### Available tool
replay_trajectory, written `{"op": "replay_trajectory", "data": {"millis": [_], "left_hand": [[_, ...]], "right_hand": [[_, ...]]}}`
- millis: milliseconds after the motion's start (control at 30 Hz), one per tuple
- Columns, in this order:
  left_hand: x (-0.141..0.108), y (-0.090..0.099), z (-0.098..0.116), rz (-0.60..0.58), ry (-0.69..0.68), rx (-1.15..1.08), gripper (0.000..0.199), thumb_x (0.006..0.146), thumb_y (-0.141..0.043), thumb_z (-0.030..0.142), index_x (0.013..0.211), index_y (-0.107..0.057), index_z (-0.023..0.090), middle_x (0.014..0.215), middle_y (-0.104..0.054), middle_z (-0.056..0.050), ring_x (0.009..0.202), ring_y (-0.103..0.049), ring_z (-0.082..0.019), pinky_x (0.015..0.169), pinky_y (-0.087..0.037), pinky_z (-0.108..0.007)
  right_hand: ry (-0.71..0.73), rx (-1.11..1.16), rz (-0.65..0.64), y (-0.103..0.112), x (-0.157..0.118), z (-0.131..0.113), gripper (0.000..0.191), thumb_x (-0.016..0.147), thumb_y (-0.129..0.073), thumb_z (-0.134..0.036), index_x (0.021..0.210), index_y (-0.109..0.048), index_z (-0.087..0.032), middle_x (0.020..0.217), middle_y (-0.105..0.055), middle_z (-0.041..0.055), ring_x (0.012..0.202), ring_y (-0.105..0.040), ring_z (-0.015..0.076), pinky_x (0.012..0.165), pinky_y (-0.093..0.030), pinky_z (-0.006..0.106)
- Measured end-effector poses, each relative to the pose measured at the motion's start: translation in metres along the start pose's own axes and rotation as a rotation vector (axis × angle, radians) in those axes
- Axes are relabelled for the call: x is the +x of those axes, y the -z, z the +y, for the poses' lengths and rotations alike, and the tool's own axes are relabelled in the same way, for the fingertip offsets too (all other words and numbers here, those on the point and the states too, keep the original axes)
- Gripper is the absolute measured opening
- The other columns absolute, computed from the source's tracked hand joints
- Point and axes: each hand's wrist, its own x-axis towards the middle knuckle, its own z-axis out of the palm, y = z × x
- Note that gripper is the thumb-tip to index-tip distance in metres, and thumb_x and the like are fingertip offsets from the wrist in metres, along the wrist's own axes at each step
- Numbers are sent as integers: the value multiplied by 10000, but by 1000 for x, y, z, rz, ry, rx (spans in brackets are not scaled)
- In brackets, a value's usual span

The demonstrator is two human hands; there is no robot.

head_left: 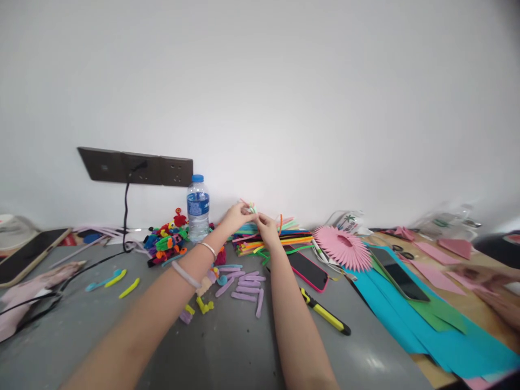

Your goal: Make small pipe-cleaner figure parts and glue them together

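Pinching pale pipe cleaners (252, 208) between the fingertips, both hands (252, 216) nearly touching

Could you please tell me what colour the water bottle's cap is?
The cap is blue, seen in the head view.

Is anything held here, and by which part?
Thin pale strands, pinched between the fingertips of the left hand and right hand; ends poke out above. Too small to tell whether mid-length or near an end.
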Motion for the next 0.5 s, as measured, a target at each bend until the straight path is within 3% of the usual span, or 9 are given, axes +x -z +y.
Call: {"op": "replay_trajectory", "data": {"millis": [167,300,400,500], "left_hand": [[-1,-4,-6,47,10,-139,195,659,-760,160,783,-611,140,724,-681,-13,711,-649,-150,672,-517,-247],[-10,4,-6,91,60,-203,263,692,-745,171,846,-533,162,642,-621,35,552,-613,-109,563,-496,-223],[-20,9,2,134,65,-225,342,732,-732,246,941,-466,196,692,-631,51,515,-614,-103,545,-497,-225],[-29,12,11,161,-47,-156,392,742,-721,210,1015,-440,221,779,-664,37,632,-665,-122,652,-520,-243]], "right_hand": [[22,23,-1,-1,-2,-3,365,742,-672,-525,885,-704,-190,897,-743,64,900,-667,257,856,-515,390],[19,37,-4,-1,-3,-4,366,739,-682,-522,905,-692,-197,883,-744,66,850,-678,249,806,-539,387],[24,38,0,-1,-4,-6,374,765,-660,-525,926,-718,-192,939,-750,75,918,-674,262,882,-516,417],[31,40,1,-1,-5,-7,380,785,-644,-520,956,-740,-195,1017,-749,81,1029,-651,280,974,-470,447]]}}
